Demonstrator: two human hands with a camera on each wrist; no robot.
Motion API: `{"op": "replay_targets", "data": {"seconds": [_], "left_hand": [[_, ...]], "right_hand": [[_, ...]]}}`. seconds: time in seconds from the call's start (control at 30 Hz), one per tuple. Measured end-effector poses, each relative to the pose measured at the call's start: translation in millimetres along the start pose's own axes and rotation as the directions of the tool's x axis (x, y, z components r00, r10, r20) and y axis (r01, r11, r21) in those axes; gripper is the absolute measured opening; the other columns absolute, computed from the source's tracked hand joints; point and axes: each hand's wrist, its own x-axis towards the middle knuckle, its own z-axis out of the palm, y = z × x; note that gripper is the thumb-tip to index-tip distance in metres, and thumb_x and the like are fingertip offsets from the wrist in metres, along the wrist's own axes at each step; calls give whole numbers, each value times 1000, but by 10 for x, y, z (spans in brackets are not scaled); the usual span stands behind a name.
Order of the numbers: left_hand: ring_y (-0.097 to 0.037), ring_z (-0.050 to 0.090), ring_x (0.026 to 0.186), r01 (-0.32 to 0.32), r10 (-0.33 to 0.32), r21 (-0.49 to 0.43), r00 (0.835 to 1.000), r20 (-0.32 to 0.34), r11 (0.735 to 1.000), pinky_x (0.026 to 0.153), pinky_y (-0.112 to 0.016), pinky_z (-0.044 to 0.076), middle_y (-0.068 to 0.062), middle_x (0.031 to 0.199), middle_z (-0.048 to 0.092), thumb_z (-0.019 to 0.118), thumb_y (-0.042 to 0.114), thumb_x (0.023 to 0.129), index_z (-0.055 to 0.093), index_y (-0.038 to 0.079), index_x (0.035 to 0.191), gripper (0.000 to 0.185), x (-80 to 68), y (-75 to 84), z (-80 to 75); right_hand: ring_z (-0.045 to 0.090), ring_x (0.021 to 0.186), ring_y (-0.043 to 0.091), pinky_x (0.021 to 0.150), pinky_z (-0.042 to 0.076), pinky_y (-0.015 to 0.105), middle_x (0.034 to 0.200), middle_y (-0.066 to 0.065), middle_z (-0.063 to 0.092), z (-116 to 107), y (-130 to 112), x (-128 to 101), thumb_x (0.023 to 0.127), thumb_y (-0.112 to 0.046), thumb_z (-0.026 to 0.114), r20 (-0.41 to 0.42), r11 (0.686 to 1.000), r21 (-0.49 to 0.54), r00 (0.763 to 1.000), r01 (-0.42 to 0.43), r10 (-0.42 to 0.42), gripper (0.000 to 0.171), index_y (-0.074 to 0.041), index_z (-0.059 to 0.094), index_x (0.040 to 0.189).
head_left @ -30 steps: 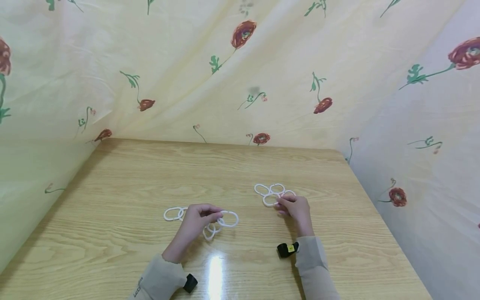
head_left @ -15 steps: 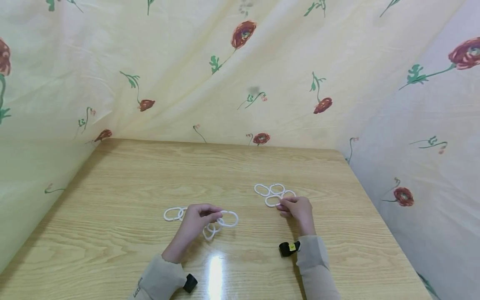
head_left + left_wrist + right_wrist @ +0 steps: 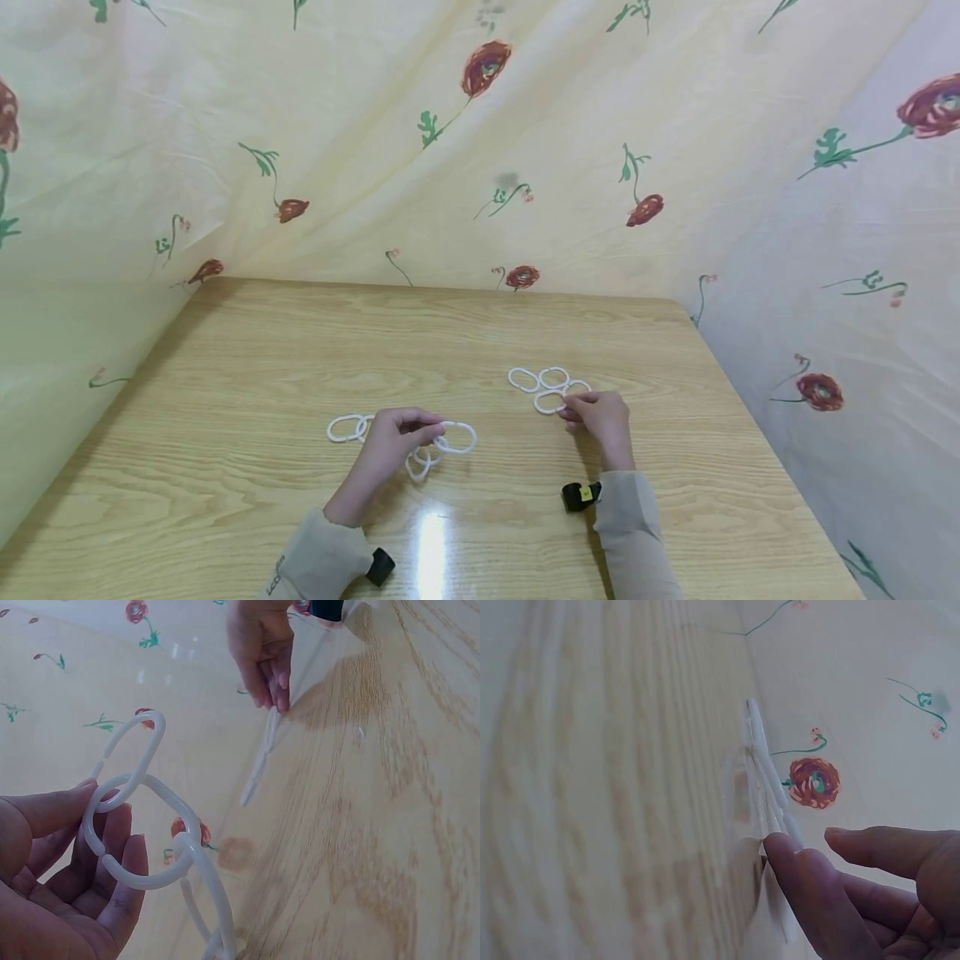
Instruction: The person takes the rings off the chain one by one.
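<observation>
floral sheeting [image 3: 480, 150] is hanging behind and to both sides of a wood-grain counter [image 3: 247, 350]. left hand [image 3: 390, 446] is holding a chain of linked white rings [image 3: 420, 446], which is lying near the front middle of the counter, long axis running left to right. one ring end is sticking out past the hand to the left, a bigger ring is sticking out to the right, and small loops are hanging toward the near edge. in the left wrist view the grip is curling round one link, thumb above and fingers below, with the next links rising clear of the palm.

right hand [image 3: 600, 417] is resting at the near edge of a flat cluster of loose rings [image 3: 546, 385] lying well to the right of the chain. fingertips are touching the nearest ring [image 3: 549, 402]; grip is narrow and partly curled, but i cannot tell whether it is pinching that ring or only pressing on it. bare counter is lying between the two groups. a black strap unit [image 3: 579, 496] is sitting at the right cuff.

against one second ago: the right hand is sitting slightly further right, and the nearest ring is now showing more fully. chain and left hand are holding the same pose.
</observation>
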Motion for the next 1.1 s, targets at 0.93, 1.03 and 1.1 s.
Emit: {"op": "replay_targets", "data": {"seconds": [0.93,1.03,1.1], "left_hand": [[-4,63,74,21,-21,0,1000,-14,1000,75,-30,61,-24,95,71,69,6,88,70,-9,100,19,6,8,5],[-3,63,74,12,-12,-2,1000,-14,1000,74,-29,61,-25,94,71,68,5,88,69,-10,99,19,7,9,7],[-3,64,74,12,-12,-7,1000,-19,1000,74,-26,61,-25,94,71,68,4,88,69,-10,99,18,10,10,10]], "right_hand": [[69,62,10,62,60,24,86,16,75,-11,-60,-48,92,-12,63,-45,981,-185,997,56,-65,24,6,70,106],[71,69,13,63,61,25,88,18,75,-13,-78,-77,91,-9,63,-53,981,-169,994,90,-100,23,7,70,106],[73,74,15,64,61,26,91,19,75,-11,-100,-97,90,-8,64,-54,983,-151,991,109,-119,23,7,70,107]]}}
